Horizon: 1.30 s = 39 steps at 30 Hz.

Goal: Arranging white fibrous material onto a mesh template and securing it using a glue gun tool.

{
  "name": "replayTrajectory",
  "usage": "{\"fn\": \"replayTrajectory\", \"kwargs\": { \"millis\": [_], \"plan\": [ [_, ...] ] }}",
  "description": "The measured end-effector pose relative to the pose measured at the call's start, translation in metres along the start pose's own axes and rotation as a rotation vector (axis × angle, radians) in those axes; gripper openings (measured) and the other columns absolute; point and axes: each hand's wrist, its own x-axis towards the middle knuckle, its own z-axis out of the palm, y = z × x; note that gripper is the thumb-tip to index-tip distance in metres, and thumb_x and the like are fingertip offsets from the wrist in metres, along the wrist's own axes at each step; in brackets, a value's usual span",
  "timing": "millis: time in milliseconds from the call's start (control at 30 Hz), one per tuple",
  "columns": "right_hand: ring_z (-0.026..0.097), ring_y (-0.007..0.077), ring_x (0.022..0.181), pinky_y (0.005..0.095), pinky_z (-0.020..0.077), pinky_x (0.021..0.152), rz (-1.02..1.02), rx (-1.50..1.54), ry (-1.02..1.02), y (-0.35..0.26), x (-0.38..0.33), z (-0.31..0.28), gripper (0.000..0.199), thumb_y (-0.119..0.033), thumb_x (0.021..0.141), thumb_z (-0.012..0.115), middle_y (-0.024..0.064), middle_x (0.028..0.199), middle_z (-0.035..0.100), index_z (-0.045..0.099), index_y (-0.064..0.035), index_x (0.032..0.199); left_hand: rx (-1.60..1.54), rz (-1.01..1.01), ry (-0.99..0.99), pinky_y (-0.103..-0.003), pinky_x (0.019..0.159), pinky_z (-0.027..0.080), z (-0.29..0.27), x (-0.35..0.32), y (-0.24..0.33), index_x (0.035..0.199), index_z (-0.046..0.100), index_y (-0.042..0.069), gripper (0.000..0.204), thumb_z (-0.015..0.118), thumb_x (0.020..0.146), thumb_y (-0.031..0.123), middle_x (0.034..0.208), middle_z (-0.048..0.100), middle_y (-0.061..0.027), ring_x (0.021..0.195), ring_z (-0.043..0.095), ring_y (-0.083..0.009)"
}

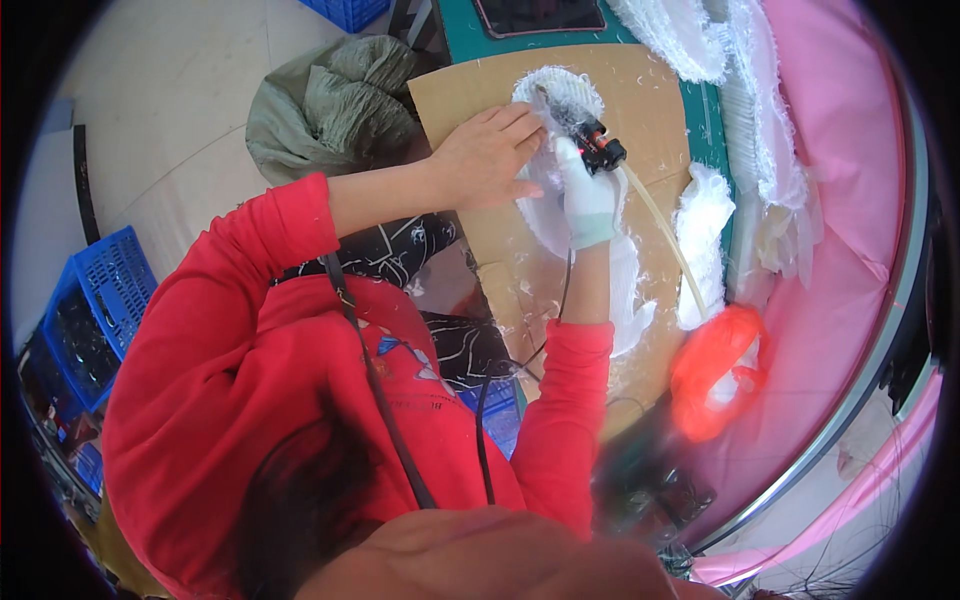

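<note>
A cardboard sheet (640,110) lies in front of me, and on it rests a white, fluffy-edged, sole-shaped piece (545,215). My left hand (490,155) is bare and lies flat with its fingers stretched out, the fingertips at the piece's left edge. My right hand (588,195) wears a white glove and is closed round a small black-and-red hand-held power tool (600,150). A pale hose (660,220) runs from the tool's back end. The tool's front points at the white piece's far end, where whitish blur hides its tip.
White frayed pieces (760,110) are piled at the right, by pink cloth (830,270). An orange-red plastic bag (715,375) sits near the cardboard's right edge. A phone-like device (540,15) lies at the back. Grey-green fabric (335,110) and a blue crate (115,290) are leftward.
</note>
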Motion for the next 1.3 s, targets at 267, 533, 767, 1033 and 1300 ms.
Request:
{"fn": "replayTrajectory", "kwargs": {
  "millis": [267,533,767,1033,1300],
  "plan": [
    [0.055,0.0106,0.080,0.0251,0.0449,0.071,0.014,0.109,0.008,-0.003,0.003,0.004,0.037,-0.014,0.074,0.071,0.0047,0.093,0.060,0.056,0.0027,0.105,-0.015,-0.010,-0.007,-0.037,0.096,0.033,0.000,-0.001,0.001,0.114,0.051,-0.004,0.062,0.058,0.075,0.044,0.120,0.046,-0.0119,0.114,0.038,-0.0275],
    [0.055,0.0111,0.081,0.0257,0.0452,0.072,0.001,0.084,0.018,-0.006,0.005,0.008,0.039,-0.015,0.074,0.071,0.0058,0.095,0.060,0.056,0.0031,0.106,-0.012,0.001,0.043,-0.037,0.096,0.033,0.002,-0.003,-0.001,0.112,0.052,-0.003,0.060,0.060,0.074,0.042,0.119,0.046,-0.0111,0.113,0.039,-0.0264],
    [0.056,0.0108,0.080,0.0251,0.0453,0.071,0.034,0.039,-0.009,-0.006,0.008,0.003,0.042,-0.017,0.074,0.071,0.0056,0.093,0.061,0.056,0.0036,0.107,-0.011,-0.007,0.026,-0.037,0.096,0.033,0.002,-0.001,0.001,0.113,0.052,-0.003,0.060,0.060,0.074,0.042,0.119,0.046,-0.0109,0.113,0.039,-0.0261],
    [0.055,0.0104,0.079,0.0256,0.0453,0.071,0.092,0.031,-0.022,-0.014,0.003,0.003,0.039,-0.017,0.074,0.071,0.0050,0.092,0.061,0.057,0.0036,0.105,-0.017,-0.006,0.038,-0.038,0.096,0.033,0.002,-0.002,0.000,0.112,0.053,-0.003,0.059,0.060,0.074,0.042,0.120,0.046,-0.0107,0.114,0.039,-0.0261],
    [0.055,0.0112,0.080,0.0261,0.0452,0.072,0.040,0.068,-0.018,-0.015,0.002,0.004,0.037,-0.014,0.074,0.071,0.0055,0.093,0.060,0.057,0.0026,0.103,-0.014,0.005,0.043,-0.038,0.096,0.033,0.002,-0.001,0.000,0.113,0.052,-0.003,0.060,0.060,0.074,0.042,0.120,0.046,-0.0105,0.113,0.040,-0.0260]
  ]
}}
